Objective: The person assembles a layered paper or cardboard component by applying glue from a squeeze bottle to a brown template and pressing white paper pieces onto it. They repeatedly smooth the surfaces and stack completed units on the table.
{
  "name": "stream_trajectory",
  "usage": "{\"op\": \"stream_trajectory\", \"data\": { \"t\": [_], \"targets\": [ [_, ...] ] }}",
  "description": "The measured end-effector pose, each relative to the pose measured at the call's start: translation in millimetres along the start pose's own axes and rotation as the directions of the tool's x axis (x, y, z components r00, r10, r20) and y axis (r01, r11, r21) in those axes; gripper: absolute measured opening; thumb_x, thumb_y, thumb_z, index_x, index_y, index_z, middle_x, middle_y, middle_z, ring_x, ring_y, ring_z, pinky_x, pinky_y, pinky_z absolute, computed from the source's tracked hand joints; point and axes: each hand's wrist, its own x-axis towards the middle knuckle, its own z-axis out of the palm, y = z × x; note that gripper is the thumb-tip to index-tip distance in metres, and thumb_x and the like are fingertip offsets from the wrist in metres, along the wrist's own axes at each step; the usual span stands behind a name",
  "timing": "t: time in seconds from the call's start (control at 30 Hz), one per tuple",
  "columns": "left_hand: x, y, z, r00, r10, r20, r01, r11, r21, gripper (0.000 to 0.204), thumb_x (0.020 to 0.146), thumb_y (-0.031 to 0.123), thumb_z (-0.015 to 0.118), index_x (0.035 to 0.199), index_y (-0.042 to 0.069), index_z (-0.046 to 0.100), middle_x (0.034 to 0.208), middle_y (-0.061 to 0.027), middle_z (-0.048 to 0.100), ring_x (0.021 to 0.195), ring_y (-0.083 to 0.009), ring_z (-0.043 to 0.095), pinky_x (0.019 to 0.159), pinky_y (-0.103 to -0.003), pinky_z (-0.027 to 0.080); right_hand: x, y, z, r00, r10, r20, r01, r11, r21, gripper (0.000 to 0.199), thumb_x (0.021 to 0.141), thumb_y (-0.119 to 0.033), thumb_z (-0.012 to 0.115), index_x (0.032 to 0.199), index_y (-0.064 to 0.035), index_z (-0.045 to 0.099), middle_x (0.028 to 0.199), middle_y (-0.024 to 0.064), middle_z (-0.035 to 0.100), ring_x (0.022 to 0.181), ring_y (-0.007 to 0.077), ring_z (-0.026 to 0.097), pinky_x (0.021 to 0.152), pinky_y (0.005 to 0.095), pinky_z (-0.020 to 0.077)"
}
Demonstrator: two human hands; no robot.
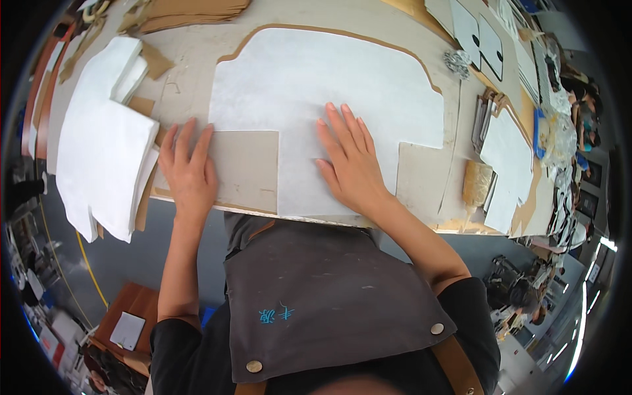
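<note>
A large white cut sheet (pixel 296 79) lies flat in front of me on the table (pixel 243 168). Along its far side shows the brown edge of a layer beneath it. My right hand (pixel 352 158) rests palm down on the sheet's middle, fingers stretched out and slightly apart. My left hand (pixel 187 168) lies with spread fingers on the bare table, just left of the sheet's near notch. Close to the left hand is a pile of white folded sheets (pixel 99 151), with brown pieces showing under it and overhanging the table's front edge.
Brown sheets (pixel 194 13) are stacked at the far left. To the right lie more white cut pieces (pixel 510 161), a yellowish wrapped block (pixel 476 184) and a tangled grey bundle (pixel 457 64). White panels (pixel 477 39) sit at the far right. Other people are in the background.
</note>
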Motion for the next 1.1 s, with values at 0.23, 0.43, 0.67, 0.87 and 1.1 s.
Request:
{"op": "stream_trajectory", "data": {
  "t": [0.23, 0.43, 0.67, 0.87, 1.1],
  "targets": [
    [0.7, 0.8, 1.3, 1.000, 0.008, 0.000, -0.008, 1.000, 0.005, 0.052, 0.080, -0.007, 0.057, 0.127, 0.012, 0.069, 0.141, -0.0103, 0.055, 0.132, -0.0403, 0.045, 0.108, -0.052, 0.036, -47.9, 37.0, -17.0, 0.980, 0.200, -0.013, -0.201, 0.978, -0.051, 0.069, 0.097, -0.022, 0.059, 0.155, 0.0016, 0.031, 0.165, 0.0189, 0.023, 0.154, 0.0377, 0.018, 0.124, 0.0506, 0.0172],
    [0.3, 0.1, 3.0, 1.000, 0.021, -0.003, -0.021, 0.999, 0.033, 0.051, 0.082, -0.008, 0.056, 0.127, 0.011, 0.068, 0.141, -0.0099, 0.056, 0.132, -0.0399, 0.045, 0.109, -0.051, 0.036, -56.9, 110.1, -35.4, 0.928, 0.316, -0.198, -0.354, 0.913, -0.205, 0.061, 0.101, -0.020, 0.052, 0.155, -0.0003, 0.031, 0.163, 0.0168, 0.031, 0.153, 0.0356, 0.023, 0.124, 0.0507, 0.0168],
    [0.6, 1.7, 1.7, 1.000, 0.024, 0.007, -0.024, 0.998, 0.059, 0.050, 0.083, -0.008, 0.055, 0.127, 0.010, 0.068, 0.141, -0.0102, 0.056, 0.133, -0.0397, 0.045, 0.109, -0.051, 0.035, -50.2, 137.9, -40.4, 0.920, 0.340, -0.194, -0.380, 0.895, -0.233, 0.056, 0.103, -0.021, 0.049, 0.154, -0.0031, 0.035, 0.155, 0.0128, 0.045, 0.150, 0.0332, 0.031, 0.123, 0.0505, 0.0162],
    [0.9, 2.0, 1.6, 0.999, 0.032, 0.012, -0.033, 0.997, 0.063, 0.048, 0.084, -0.008, 0.055, 0.127, 0.009, 0.068, 0.140, -0.0112, 0.056, 0.133, -0.0399, 0.045, 0.109, -0.051, 0.035, -50.5, 140.5, -36.1, 0.916, 0.335, -0.218, -0.382, 0.896, -0.226, 0.057, 0.103, -0.022, 0.050, 0.154, -0.0042, 0.034, 0.155, 0.0123, 0.046, 0.150, 0.0339, 0.031, 0.123, 0.0525, 0.0159],
    [1.2, 2.5, 1.2, 0.999, 0.030, 0.013, -0.030, 0.998, 0.062, 0.048, 0.084, -0.008, 0.054, 0.127, 0.009, 0.068, 0.140, -0.0113, 0.056, 0.133, -0.0401, 0.044, 0.110, -0.051, 0.035, -51.4, 145.0, -35.5, 0.916, 0.339, -0.213, -0.387, 0.887, -0.253, 0.059, 0.102, -0.023, 0.051, 0.155, -0.0053, 0.033, 0.157, 0.0109, 0.043, 0.151, 0.0350, 0.029, 0.122, 0.0535, 0.0161]
  ]
}}
